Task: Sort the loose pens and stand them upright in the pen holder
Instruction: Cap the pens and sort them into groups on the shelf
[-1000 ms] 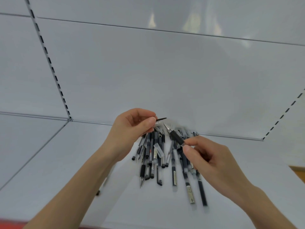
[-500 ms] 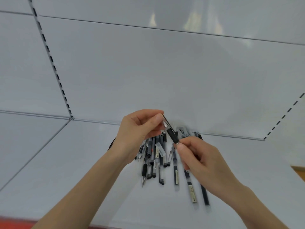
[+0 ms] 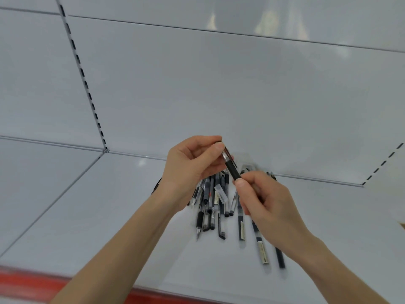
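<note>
A pile of several black and clear pens [image 3: 215,202] lies on the white shelf [image 3: 109,216], fanned out toward me. Above the pile my right hand [image 3: 269,205] grips the barrel of a black-grip pen [image 3: 232,170], tip pointing up and left. My left hand [image 3: 192,167] pinches a small cap [image 3: 222,144] between thumb and forefinger right at that pen's tip. No pen holder is in view.
The shelf has a white back panel [image 3: 219,84] with slotted uprights at left [image 3: 87,91] and right [image 3: 381,165]. A red strip [image 3: 32,281] runs along the shelf's front edge. A loose clear cap [image 3: 221,193] lies among the pens.
Both hands have come together: the cap in my left hand, held apart from the pen a second ago, now meets the pen's tip. The pen has tilted more upright.
</note>
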`<state>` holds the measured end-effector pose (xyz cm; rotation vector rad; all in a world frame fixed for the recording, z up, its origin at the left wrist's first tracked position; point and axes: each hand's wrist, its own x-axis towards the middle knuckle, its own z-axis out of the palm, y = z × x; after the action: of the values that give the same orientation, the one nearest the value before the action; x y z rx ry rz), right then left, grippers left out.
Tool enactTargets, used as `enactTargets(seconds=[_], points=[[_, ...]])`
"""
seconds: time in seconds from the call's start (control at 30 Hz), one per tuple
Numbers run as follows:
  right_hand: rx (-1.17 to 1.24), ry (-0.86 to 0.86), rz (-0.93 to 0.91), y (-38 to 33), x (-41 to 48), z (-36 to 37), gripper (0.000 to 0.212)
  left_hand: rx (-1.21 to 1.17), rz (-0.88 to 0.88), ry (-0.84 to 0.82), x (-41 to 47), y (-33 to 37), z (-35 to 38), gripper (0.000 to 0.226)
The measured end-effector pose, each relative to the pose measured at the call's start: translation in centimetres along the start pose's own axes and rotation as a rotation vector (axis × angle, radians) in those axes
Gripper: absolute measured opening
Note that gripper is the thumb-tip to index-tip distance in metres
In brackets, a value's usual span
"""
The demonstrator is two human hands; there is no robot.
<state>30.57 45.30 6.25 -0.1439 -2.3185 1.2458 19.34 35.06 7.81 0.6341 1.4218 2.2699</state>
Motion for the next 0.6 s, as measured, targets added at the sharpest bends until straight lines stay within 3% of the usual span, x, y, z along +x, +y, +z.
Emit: enactTargets(seconds=[0.13,0.33,0.43,0.53,0.6], points=[[0.026,-0.025,0.083,0.2,0.8,0.3,0.021,0.045,0.001,0.014,0.3,-0.5,-0.3,0.013],[-0.049,-0.203,0.205,2.0,2.2,-0.3,0.026,0.231,-0.043,0.071,1.6,-0.6,-2.5,0.014],[-0.208,-0.169,0.212,3.9,2.9,-0.7,0.021,0.511,-0.041,0.127,2.4,-0.8,-4.9,0.016],[-0.336,-0.194,0.169,4.7,3.8,-0.2,0.017,1.017,0.018,0.141,3.0,-1.6,-7.3,0.020],[-0.382,-0.228,0.123,4.7,4.6,0.9,0.014,1.206,0.016,0.148,3.0,-2.0,-8.4,0.023]])
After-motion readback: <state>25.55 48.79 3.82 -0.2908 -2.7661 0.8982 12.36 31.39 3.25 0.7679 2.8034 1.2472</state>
